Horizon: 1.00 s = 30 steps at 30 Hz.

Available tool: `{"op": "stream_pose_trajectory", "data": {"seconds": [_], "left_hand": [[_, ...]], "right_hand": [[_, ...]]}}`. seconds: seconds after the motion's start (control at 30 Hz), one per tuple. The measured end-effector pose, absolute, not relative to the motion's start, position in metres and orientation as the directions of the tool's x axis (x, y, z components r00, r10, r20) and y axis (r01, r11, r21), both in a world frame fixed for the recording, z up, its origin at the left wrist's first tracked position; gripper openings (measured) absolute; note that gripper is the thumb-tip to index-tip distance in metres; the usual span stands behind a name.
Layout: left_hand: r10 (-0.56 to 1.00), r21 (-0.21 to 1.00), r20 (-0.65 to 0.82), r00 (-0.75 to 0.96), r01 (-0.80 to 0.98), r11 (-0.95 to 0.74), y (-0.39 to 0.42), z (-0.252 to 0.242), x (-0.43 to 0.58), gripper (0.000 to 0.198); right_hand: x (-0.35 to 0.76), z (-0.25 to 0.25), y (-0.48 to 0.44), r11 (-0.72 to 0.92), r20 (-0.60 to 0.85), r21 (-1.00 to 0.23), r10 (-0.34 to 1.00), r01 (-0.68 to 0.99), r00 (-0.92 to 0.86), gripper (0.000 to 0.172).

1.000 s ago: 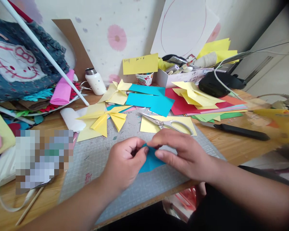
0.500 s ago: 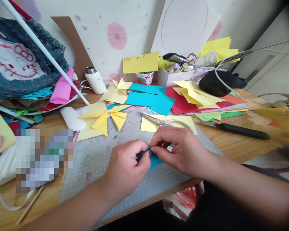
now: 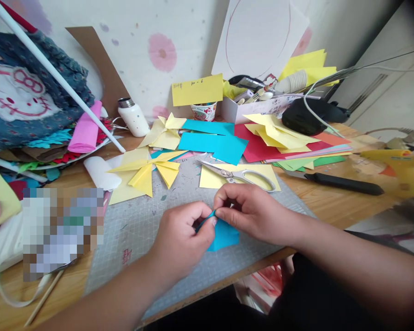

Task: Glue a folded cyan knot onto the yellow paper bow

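Observation:
Between my two hands is a piece of blue paper (image 3: 225,235), pinched into a fold along its upper edge. My left hand (image 3: 184,236) is closed on the fold's left side, thumb against fingers. My right hand (image 3: 251,212) pinches the same fold from the right, its fingertips touching those of the left. Part of the paper is hidden behind the fingers. Just beyond my right hand lie scissors (image 3: 241,175) on a pale yellow sheet (image 3: 209,177). Below everything is a grey cutting mat (image 3: 124,234).
Folded yellow paper pieces (image 3: 143,179) and blue strips (image 3: 202,142) lie behind my hands. To the right are a black-handled knife (image 3: 347,184) and a yellow glue gun (image 3: 389,161). A white bottle (image 3: 134,118) and a paper cup (image 3: 204,111) stand near the wall.
More of the blue paper shows below my right hand, its lower part swung outward. Both hands keep their pinch in nearly the same place. The view has shifted slightly.

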<state>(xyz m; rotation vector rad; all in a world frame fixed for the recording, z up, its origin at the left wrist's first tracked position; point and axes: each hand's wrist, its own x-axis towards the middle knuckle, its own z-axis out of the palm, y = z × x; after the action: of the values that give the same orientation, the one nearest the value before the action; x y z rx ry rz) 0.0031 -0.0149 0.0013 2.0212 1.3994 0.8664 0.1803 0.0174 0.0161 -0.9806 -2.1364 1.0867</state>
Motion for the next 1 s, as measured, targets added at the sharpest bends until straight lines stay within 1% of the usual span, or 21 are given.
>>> {"op": "stream_pose_trajectory", "data": {"seconds": [0.1, 0.2, 0.27, 0.33, 0.43, 0.57, 0.67, 0.77, 0.83, 0.9, 1.0], "left_hand": [[0.968, 0.777, 0.091, 0.234, 0.591, -0.216, -0.014, 0.001, 0.004, 0.022], [0.973, 0.791, 0.050, 0.227, 0.586, -0.177, -0.013, 0.002, 0.005, 0.023], [0.975, 0.809, 0.021, 0.221, 0.569, -0.146, -0.012, 0.003, 0.005, 0.024], [0.975, 0.834, -0.018, 0.221, 0.541, -0.107, -0.011, 0.004, 0.004, 0.024], [0.972, 0.871, -0.069, 0.224, 0.489, -0.051, -0.009, 0.003, 0.003, 0.024], [0.968, 0.902, -0.104, 0.229, 0.432, -0.005, -0.006, 0.002, 0.002, 0.026], [0.966, 0.908, -0.108, 0.234, 0.419, 0.000, -0.006, 0.002, 0.001, 0.029], [0.963, 0.915, -0.122, 0.238, 0.403, 0.016, -0.006, 0.001, 0.000, 0.031], [0.962, 0.921, -0.128, 0.241, 0.388, 0.025, -0.007, 0.000, 0.000, 0.031], [0.961, 0.930, -0.132, 0.244, 0.366, 0.035, -0.008, -0.001, 0.000, 0.031], [0.958, 0.945, -0.145, 0.249, 0.320, 0.060, -0.008, -0.004, 0.000, 0.031]], "right_hand": [[0.180, 0.017, 0.017, 0.486, 0.133, -0.744, 0.780, 0.459, -0.611, 0.007], [0.178, 0.018, 0.014, 0.588, 0.146, -0.587, 0.753, 0.556, -0.642, 0.011], [0.177, 0.017, 0.013, 0.605, 0.133, -0.548, 0.745, 0.578, -0.653, 0.012], [0.177, 0.015, 0.014, 0.578, 0.117, -0.593, 0.751, 0.561, -0.650, 0.012], [0.180, 0.013, 0.018, 0.479, 0.088, -0.724, 0.778, 0.496, -0.622, 0.011], [0.185, 0.012, 0.025, 0.380, 0.023, -0.845, 0.729, 0.376, -0.684, 0.022], [0.186, 0.010, 0.027, 0.288, -0.016, -0.904, 0.716, 0.316, -0.698, 0.023], [0.184, 0.006, 0.026, 0.163, -0.049, -0.955, 0.738, 0.248, -0.673, 0.023], [0.182, 0.003, 0.025, 0.108, -0.047, -0.976, 0.746, 0.190, -0.665, 0.024], [0.179, 0.001, 0.024, 0.099, -0.026, -0.983, 0.754, 0.152, -0.656, 0.024], [0.177, 0.000, 0.023, 0.154, 0.014, -0.972, 0.788, 0.176, -0.615, 0.026]]}}
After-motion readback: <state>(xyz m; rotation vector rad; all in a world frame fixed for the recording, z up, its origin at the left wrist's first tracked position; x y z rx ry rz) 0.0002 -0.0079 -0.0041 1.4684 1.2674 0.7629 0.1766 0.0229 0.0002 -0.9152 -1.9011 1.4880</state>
